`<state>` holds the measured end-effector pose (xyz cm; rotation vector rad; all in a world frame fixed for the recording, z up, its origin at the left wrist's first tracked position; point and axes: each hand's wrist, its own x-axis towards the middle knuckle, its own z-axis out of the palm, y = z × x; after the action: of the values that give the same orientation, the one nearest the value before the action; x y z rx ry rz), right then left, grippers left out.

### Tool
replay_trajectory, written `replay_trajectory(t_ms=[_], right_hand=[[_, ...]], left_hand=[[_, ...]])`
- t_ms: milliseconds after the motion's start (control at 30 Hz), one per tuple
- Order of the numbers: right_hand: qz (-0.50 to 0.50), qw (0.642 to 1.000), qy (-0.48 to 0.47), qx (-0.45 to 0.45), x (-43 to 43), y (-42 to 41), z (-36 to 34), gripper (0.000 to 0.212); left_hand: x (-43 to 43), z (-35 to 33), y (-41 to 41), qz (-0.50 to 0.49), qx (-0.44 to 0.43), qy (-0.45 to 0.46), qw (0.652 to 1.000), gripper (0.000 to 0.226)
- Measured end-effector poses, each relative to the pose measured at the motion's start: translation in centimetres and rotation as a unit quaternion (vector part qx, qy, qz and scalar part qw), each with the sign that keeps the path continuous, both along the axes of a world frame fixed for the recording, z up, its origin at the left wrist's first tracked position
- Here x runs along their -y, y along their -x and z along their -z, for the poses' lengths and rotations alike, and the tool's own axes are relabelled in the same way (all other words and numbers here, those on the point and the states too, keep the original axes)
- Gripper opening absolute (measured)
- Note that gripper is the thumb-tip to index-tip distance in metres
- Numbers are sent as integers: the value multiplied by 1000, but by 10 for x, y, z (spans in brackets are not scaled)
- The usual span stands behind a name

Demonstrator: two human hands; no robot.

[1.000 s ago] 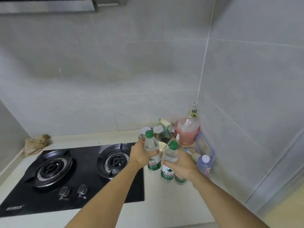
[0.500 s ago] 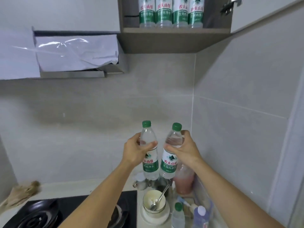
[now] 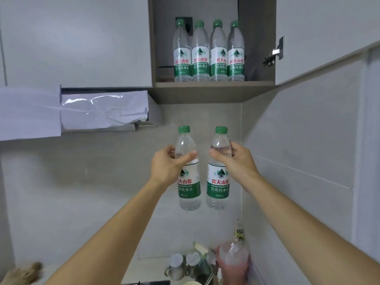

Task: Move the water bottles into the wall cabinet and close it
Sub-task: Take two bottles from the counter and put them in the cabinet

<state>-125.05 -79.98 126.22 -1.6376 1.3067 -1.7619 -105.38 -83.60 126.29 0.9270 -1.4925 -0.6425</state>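
Both hands have risen from desk level, the left hand (image 3: 166, 167) and right hand (image 3: 236, 163) each clasping an upright water bottle (image 3: 188, 173) (image 3: 219, 175), directly below the open wall cabinet (image 3: 213, 85), whose shelf front carries four bottles (image 3: 208, 52).

You hold two clear water bottles upright in the air, the left bottle (image 3: 188, 171) beside the right bottle (image 3: 219, 173), apart, each with a green cap and green label. Above them the wall cabinet (image 3: 213, 87) stands open, four matching bottles (image 3: 208, 52) upright in a row on its shelf.
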Motion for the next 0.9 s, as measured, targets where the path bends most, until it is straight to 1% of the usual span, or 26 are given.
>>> replay_trajectory(t_ms=[33, 133, 167, 300, 367, 467, 567, 667, 700, 833, 900], right_hand=[[0, 1000, 5, -7, -1, 1, -13, 35], [-4, 999, 33, -35, -5, 2, -54, 38], [-5, 998, 45, -40, -8, 2, -68, 39], [2, 994, 89, -58, -17, 2, -118, 38], [3, 993, 103, -55, -19, 3, -137, 38], [-10, 993, 115, -40, -18, 3, -161, 37], [-13, 991, 131, -36, -12, 2, -184, 42], [-34, 989, 138, -34, -7, 1, -206, 30], [-43, 988, 142, -35, -6, 0, -213, 30], [-28, 986, 161, -35, -1, -3, -243, 38], [-18, 984, 174, -38, 2, -3, -259, 42]], left_hand=[[-1, -11, 2, -3, -1, 10, 1000, 34], [-7, -44, 7, -20, 0, 33, 999, 50], [-9, -54, 9, -25, 2, 42, 999, 51], [-19, -95, 11, -33, 2, 70, 997, 46], [-26, -116, 12, -34, -15, 74, 997, 42], [-34, -147, 12, -29, -33, 68, 997, 43], [-36, -176, 11, -26, -29, 79, 996, 32], [-36, -203, 11, -41, -32, 100, 994, 43], [-33, -211, 11, -41, -43, 103, 993, 47], [-24, -242, 15, -21, -77, 115, 990, 58], [-19, -257, 17, -9, -95, 126, 987, 70]])
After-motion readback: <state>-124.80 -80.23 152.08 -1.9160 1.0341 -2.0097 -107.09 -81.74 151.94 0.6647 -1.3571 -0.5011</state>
